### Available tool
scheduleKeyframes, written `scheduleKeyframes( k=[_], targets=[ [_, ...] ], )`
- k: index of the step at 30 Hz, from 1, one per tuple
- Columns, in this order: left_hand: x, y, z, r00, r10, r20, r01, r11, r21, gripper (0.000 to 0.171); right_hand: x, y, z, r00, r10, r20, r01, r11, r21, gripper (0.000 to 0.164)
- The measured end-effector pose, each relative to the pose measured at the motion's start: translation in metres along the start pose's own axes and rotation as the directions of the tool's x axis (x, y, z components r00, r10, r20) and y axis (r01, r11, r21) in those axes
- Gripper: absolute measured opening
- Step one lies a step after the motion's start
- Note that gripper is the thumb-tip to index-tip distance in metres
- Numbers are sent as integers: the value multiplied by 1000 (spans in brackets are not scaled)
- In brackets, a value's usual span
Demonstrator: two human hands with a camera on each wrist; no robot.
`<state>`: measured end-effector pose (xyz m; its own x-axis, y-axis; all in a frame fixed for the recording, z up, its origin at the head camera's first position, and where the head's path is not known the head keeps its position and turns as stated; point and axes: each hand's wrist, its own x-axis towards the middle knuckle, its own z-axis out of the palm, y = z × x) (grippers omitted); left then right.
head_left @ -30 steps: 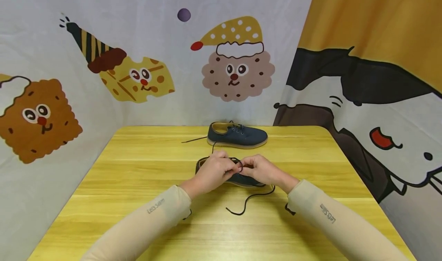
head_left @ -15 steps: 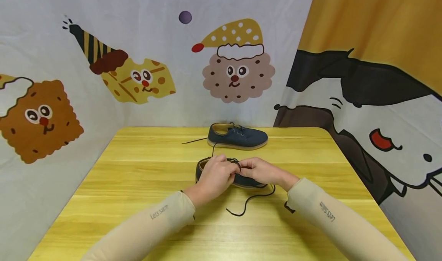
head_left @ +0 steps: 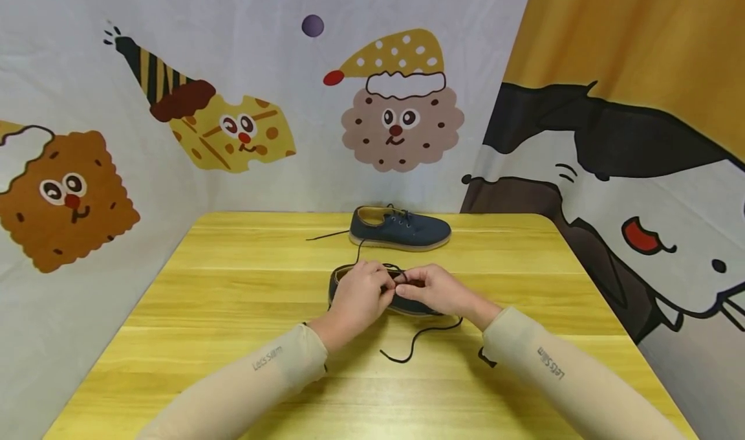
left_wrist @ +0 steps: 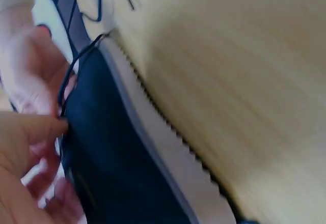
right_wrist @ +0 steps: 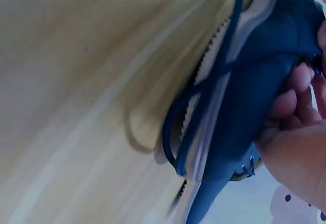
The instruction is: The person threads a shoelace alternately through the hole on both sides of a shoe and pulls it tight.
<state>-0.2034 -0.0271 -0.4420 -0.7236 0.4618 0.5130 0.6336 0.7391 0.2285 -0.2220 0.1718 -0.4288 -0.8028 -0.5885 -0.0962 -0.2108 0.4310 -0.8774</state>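
A navy lace-up shoe (head_left: pixel 414 307) with a pale sole lies in front of me, toe to the right, partly covered by both hands. My left hand (head_left: pixel 362 296) bends over its opening and pinches the dark shoelace (left_wrist: pixel 76 61) at the tongue. From the right, my right hand (head_left: pixel 440 291) meets it fingertip to fingertip, thumb and fingers pinching the lace too. In the right wrist view, a length of lace (right_wrist: pixel 224 71) runs from those fingers across the shoe's side (right_wrist: pixel 249 96). The fingertips partly hide the knot area.
Behind stands a second navy shoe (head_left: pixel 401 230), its laces threaded, one end trailing left. A loose lace end (head_left: pixel 414 343) curls over the wooden table (head_left: pixel 233 285) in front of the near shoe. Cartoon-printed cloth (head_left: pixel 244 52) hangs behind the table.
Both hands stay over the near shoe. The fingertips have shifted slightly left, and the lace loop that stood between them sits lower against the right fingers.
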Motion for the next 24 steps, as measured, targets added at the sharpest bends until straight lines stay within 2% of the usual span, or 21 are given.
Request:
scheduleKeyframes(
  k=[2, 5, 7, 9, 11, 13, 17, 20, 24],
  targets=[
    [2, -6, -6, 995, -79, 54, 85, 988, -131, 5, -2, -6, 2, 999, -1, -35, 1, 1000, -19, 19],
    [7, -20, -15, 974, -135, 182, 181, 946, -268, 10, -5, -13, 4, 997, -2, -72, -1, 999, -54, 18],
    [13, -31, -19, 955, -87, 282, 169, 945, -281, 15, -5, -15, 7, 996, -11, -92, 4, 997, -79, 18],
    [19, -39, -22, 923, -7, 384, 116, 958, -261, 18, -6, -16, 9, 994, -17, -111, 5, 994, -108, 15],
    [24, -43, -22, 887, 50, 458, 71, 967, -243, 20, -2, -5, 12, 991, -25, -128, 8, 991, -133, 14],
    [27, -46, -19, 861, 77, 503, 57, 968, -245, 19, 2, 6, 14, 991, -30, -130, 10, 989, -151, 17],
    [32, -50, -12, 829, 46, 558, 116, 961, -251, 14, 8, 22, 15, 993, -33, -111, 16, 988, -152, 27],
    [34, -51, -10, 818, 44, 574, 125, 960, -251, 12, 8, 22, 14, 994, -26, -110, 10, 990, -141, 26],
    [36, -51, -10, 818, 82, 570, 85, 962, -261, 11, 6, 19, 13, 992, -16, -122, 0, 992, -128, 23]
  ],
)
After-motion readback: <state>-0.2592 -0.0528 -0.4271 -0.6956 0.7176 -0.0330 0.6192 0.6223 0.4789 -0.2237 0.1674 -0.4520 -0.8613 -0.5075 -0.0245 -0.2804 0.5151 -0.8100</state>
